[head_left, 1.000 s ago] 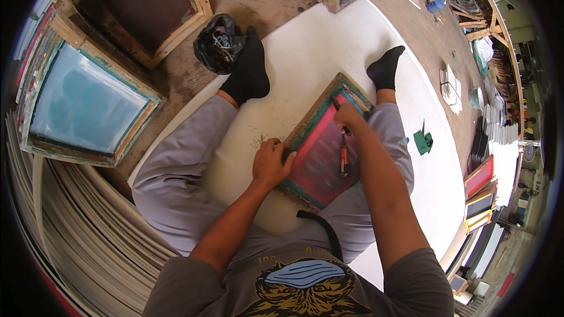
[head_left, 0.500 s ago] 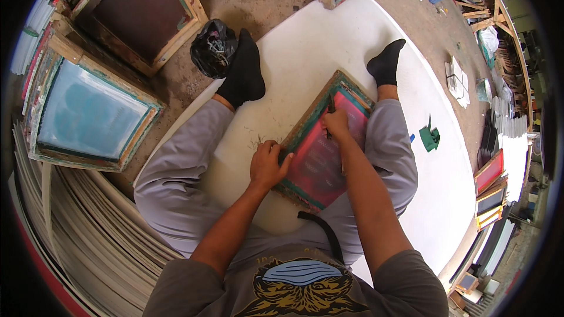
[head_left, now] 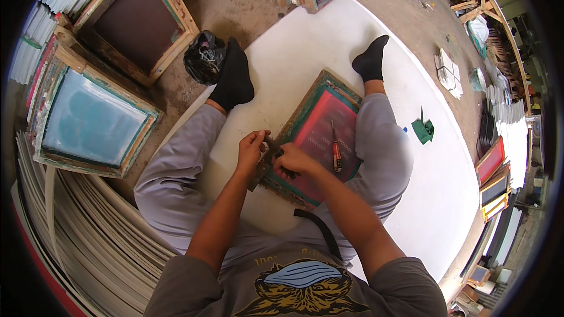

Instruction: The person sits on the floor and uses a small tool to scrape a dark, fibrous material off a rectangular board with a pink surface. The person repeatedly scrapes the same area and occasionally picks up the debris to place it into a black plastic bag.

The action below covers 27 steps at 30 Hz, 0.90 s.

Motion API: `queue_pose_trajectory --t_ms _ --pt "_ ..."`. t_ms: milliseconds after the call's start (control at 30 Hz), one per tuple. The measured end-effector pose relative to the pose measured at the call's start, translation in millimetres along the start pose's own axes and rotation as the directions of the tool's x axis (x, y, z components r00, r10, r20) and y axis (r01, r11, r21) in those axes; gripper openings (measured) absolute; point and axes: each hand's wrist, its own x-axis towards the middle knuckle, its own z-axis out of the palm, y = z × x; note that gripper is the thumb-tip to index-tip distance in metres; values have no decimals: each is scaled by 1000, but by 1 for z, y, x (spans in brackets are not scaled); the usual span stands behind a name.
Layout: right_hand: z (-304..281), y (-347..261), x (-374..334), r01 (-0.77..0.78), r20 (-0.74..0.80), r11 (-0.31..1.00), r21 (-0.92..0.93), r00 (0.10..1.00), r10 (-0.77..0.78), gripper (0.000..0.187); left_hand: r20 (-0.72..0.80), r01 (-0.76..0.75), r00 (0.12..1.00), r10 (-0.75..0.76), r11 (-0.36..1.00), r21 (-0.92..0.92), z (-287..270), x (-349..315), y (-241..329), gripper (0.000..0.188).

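A wooden screen-printing frame [head_left: 328, 82] with red mesh lies tilted on the white board between my legs. Beside its left edge, my left hand [head_left: 250, 151] is closed on a thin, dark brownish flat strip [head_left: 259, 171]. My right hand [head_left: 297, 161] is curled close to that strip, over the frame's lower left part. Something dark shows under its fingers, too hidden to name. On the mesh to the right of my right hand rests a screwdriver [head_left: 336, 157] with a red and black handle, its shaft toward the far side.
The white board [head_left: 426, 199] spreads under me, with a crumpled green piece [head_left: 422, 130] on its right. More screen frames [head_left: 94, 118] lean at the left. A black plastic bag [head_left: 205, 57] sits by my left foot. Long pale strips [head_left: 100, 223] are stacked at the lower left.
My right hand has drawn back from the mesh toward my left hand. The left has left the frame's edge and now holds the dark strip. The screwdriver has come into sight on the mesh.
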Motion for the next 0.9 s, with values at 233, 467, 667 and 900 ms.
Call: queue_pose_trajectory --t_ms 233,467,667,900 --pt "9 2 3 11 69 996 -91 998 -4 16 26 227 974 -226 965 -128 -24 -1 -3 24" --pt "-7 5 8 36 128 952 -304 992 4 28 -40 191 981 -190 981 32 -26 1 -4 23" --pt "-29 22 21 -64 60 998 16 996 63 40 -211 -18 970 124 895 446 -35 9 -20 30" --pt "-95 4 20 -82 -80 863 498 987 140 45 -123 -161 889 442 552 818 -13 -9 -13 28"
